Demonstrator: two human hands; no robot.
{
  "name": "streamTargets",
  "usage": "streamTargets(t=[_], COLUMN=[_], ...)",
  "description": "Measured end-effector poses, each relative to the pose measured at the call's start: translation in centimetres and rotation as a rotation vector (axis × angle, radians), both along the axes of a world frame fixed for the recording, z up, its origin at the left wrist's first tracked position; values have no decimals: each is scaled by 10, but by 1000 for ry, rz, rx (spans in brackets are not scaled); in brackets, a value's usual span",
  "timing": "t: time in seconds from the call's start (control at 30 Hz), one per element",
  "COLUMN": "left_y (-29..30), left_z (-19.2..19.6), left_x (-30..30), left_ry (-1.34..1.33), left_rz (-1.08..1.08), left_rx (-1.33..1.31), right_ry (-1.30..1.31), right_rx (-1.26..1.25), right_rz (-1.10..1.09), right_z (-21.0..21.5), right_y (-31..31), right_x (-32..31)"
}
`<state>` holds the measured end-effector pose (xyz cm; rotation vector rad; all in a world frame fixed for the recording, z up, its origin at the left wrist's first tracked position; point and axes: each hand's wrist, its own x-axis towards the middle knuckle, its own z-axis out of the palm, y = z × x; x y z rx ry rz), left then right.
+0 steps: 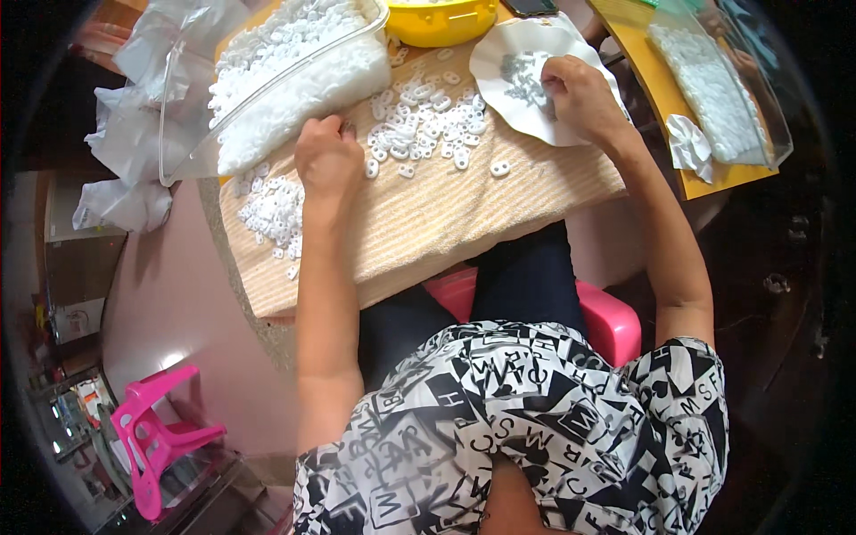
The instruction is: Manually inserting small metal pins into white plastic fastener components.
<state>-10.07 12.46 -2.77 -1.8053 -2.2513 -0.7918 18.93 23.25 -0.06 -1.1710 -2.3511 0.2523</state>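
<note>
My left hand is closed over the cloth-covered table, between two groups of small white plastic pieces. Whatever its curled fingers hold is hidden. A spread of white pieces with two holes each lies to its right, and a smaller heap lies to its left. My right hand reaches over a white wavy-edged plate, its fingertips pinched together at a pile of tiny grey parts. What the pinch holds is too small to make out.
A clear tub full of white pieces stands at the far left, beside a yellow bowl. Another clear tub and crumpled white paper rest on a yellow table at right. A pink stool stands at lower left.
</note>
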Motion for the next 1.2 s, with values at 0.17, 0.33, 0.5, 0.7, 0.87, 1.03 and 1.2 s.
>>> streamTargets(t=[0.17,0.33,0.5,0.7,0.87,1.03,1.2], left_y=[2,-18,-57,-89,-99,-103,-107], left_z=[-2,4,23,22,9,6,11], left_x=[-1,-2,16,35,36,41,41], left_ry=[-141,-481,-957,-1437,-1660,-1801,-1882], left_rz=[25,-33,-91,-138,-147,-200,-169], left_rx=[16,139,226,271,250,253,249], right_ry=[-31,-77,-139,-184,-65,-98,-317], right_rx=[4,40,41,81,83,221,236], right_rz=[2,13,39,83,239,244,-72], right_z=[-3,4,-1,-1,18,9,2], right_y=[8,10,19,12,-20,-22,4], right_x=[5,8,-2,-17,-50,-74,-47])
